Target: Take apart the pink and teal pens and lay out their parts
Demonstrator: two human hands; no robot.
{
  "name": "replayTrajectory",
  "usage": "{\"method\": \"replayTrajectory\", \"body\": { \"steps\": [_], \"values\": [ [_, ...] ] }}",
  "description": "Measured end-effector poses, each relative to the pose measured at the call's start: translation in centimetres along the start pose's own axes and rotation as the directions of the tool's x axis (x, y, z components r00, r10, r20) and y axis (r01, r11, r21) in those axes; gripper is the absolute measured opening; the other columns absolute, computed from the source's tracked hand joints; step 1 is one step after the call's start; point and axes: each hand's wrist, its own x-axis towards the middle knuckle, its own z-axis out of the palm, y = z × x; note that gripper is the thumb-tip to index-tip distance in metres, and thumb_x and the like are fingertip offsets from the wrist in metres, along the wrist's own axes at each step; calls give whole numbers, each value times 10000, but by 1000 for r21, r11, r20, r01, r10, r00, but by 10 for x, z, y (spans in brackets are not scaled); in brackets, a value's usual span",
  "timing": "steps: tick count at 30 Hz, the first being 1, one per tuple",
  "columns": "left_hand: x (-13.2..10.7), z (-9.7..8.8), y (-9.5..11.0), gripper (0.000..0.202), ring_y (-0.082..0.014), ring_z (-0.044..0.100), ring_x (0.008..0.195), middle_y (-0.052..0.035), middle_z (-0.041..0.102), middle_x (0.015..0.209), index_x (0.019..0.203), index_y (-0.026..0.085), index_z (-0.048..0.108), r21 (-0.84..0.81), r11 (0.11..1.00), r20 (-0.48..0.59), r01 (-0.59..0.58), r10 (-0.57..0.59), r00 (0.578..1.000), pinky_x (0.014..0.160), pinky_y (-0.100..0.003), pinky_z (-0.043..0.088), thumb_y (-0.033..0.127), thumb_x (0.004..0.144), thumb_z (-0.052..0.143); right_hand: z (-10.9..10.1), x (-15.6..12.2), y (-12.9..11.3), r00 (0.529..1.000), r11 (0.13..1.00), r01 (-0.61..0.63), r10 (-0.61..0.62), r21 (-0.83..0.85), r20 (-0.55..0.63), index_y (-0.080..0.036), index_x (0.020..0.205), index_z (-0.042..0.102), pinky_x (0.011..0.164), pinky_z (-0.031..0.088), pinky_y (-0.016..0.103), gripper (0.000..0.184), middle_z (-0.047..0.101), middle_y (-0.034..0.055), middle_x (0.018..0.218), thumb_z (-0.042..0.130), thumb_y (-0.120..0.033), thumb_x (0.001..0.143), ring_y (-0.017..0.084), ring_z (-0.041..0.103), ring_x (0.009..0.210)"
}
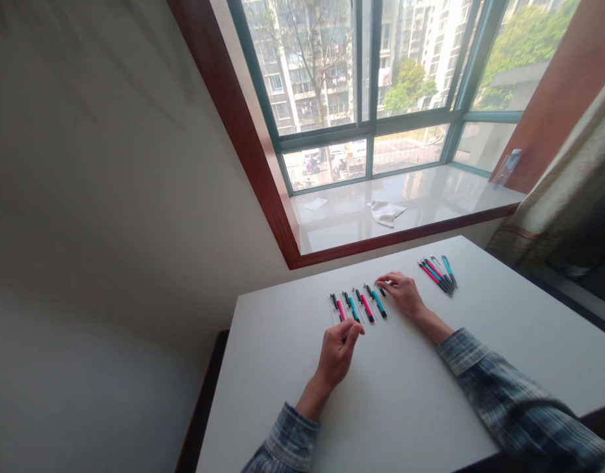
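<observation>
Taken-apart pens lie in a row on the white table: pink barrels, blue barrels, black grip pieces and thin refills beside them. My left hand is closed just below the row's left end, fingers curled and thumb pressed to the forefinger. Whatever it may hold is hidden. At the right end, my right hand pinches with thumb and fingertips, close to a small black piece. What sits between those fingertips is too small to make out.
Several whole pens, pink and blue, lie grouped at the table's far right. Behind the table, a white cloth rests on the windowsill, with a clear bottle at its right end. A curtain hangs at right.
</observation>
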Motion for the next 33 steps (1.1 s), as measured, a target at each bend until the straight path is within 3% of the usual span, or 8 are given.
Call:
{"method": "replayTrajectory", "body": {
  "steps": [7,29,33],
  "values": [
    [0,0,-2,431,-128,325,594,36,398,632,821,163,678,7,1000,0,13,-13,1000,593,-247,276,496,1013,484,0,0,-4,999,998,21,-19,-66,32,-247,895,813,751,550,358,235,768,74,929,645,-408,928,241,674,855],
    [1,-2,1,456,-140,384,607,17,495,651,821,169,703,26,1000,-20,-5,6,1000,611,-252,322,532,1001,494,0,-1,-1,999,993,16,-12,-116,34,-245,892,820,739,527,350,239,763,62,895,651,-412,909,201,620,713],
    [1,-3,0,410,-145,388,606,24,480,647,928,177,718,11,1000,-52,6,-5,999,618,-255,332,503,1005,481,0,-1,-3,1000,995,23,-21,-102,20,-239,886,815,728,530,348,247,765,60,890,644,-414,915,196,622,699]
  ]
}}
